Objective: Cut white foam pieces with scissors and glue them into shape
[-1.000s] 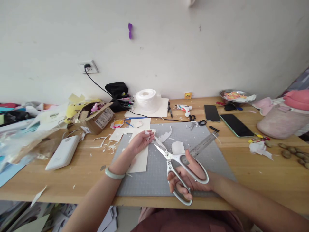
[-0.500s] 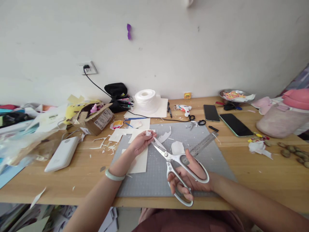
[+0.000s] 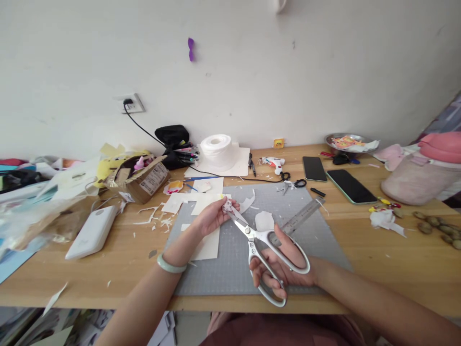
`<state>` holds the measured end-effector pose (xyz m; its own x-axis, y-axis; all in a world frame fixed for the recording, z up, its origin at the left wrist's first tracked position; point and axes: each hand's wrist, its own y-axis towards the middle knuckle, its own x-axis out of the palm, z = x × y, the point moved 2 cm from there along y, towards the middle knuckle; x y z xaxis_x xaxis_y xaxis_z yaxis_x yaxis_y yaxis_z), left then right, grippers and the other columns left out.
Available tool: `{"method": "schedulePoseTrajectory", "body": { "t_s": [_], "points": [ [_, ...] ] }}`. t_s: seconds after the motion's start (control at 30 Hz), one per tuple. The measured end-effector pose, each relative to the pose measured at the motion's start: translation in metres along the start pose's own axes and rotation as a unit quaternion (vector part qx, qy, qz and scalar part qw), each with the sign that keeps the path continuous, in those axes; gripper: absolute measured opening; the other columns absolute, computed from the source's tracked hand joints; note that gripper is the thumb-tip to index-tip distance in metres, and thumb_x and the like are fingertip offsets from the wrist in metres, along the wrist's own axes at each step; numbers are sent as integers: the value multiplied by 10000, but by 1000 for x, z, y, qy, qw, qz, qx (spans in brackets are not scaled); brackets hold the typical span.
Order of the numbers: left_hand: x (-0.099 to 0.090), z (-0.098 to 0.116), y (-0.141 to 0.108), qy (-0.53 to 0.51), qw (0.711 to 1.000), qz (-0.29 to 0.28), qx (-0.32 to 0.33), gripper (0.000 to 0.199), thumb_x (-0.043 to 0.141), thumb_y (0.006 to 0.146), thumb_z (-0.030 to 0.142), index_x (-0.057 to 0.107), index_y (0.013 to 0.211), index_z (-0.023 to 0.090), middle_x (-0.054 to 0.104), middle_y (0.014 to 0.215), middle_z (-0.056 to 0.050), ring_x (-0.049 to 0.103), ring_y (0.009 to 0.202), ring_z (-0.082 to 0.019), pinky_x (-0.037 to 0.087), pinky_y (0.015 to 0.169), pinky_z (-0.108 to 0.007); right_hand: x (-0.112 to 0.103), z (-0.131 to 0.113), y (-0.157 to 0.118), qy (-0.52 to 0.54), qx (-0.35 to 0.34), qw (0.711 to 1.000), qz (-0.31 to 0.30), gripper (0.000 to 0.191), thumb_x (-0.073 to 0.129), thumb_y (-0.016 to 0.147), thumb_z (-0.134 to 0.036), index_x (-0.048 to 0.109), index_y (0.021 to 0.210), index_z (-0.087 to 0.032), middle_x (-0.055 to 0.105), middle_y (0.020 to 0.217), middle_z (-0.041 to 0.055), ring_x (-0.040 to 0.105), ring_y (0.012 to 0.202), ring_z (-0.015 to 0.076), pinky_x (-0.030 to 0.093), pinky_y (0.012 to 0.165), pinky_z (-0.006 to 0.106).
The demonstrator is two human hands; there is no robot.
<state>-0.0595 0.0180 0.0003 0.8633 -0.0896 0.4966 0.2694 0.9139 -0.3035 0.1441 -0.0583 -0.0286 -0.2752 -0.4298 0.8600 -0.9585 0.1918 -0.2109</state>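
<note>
My right hand grips the large silver scissors, thumb through one handle loop and fingers through the other. The handles are spread and the blades point up and left. Their tips reach a small white paper piece with dark marks, pinched in my left hand. Exactly where the blades meet the paper is too small to tell. Both hands are above the grey cutting mat. A loose white paper scrap and a metal ruler lie on the mat beyond the scissors.
Behind the mat are a white roll, a glue gun and small black-handled scissors. Two phones lie right of it. At left are a cardboard box, a white power bank and paper scraps.
My left hand has turned the paper piece slightly, bringing its marked face into view, and its fingers have shifted a little toward the blades. My right hand holds the scissors almost as before.
</note>
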Motion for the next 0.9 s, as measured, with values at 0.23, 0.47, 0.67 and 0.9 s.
{"method": "schedulePoseTrajectory", "body": {
  "t_s": [0.23, 0.47, 0.67, 0.9],
  "points": [
    [3, 2, -3, 8, 1000, 2, 2, 152, 522, 811, 75, 665, 861, 77, 678, 826, -105, 647, 730, -149, 532, 679, -221, 0, 0, 0, -7, -6, 1000, 11, 986, 81, 682, -854, 568, 941, -37, 651, 836, 176, 570, 466, 152, 429, 406, 269],
    [8, 0, -3, 22, 999, 29, -18, 205, 455, 834, 72, 660, 837, 51, 686, 802, -126, 657, 712, -161, 539, 663, -230, 2, 0, 2, -9, -9, 999, 41, 951, 95, 691, -848, 562, 906, -47, 647, 799, 167, 565, 450, 147, 401, 373, 245],
    [4, 0, -2, -24, 999, 20, -11, 200, 508, 768, 27, 632, 917, 80, 698, 869, -138, 673, 768, -181, 541, 661, -237, 4, 0, 2, -24, -7, 998, 58, 867, 67, 739, -804, 546, 800, -84, 601, 634, 94, 532, 433, 116, 368, 346, 193],
    [3, 0, -2, -39, 998, 26, -30, 175, 495, 791, 47, 643, 884, 60, 699, 836, -155, 676, 734, -180, 539, 601, -217, 8, -4, 0, 6, 37, 992, 123, 738, 81, 812, -727, 502, 661, -140, 419, 433, -19, 385, 329, 80, 345, 273, 174]
  ]
}}
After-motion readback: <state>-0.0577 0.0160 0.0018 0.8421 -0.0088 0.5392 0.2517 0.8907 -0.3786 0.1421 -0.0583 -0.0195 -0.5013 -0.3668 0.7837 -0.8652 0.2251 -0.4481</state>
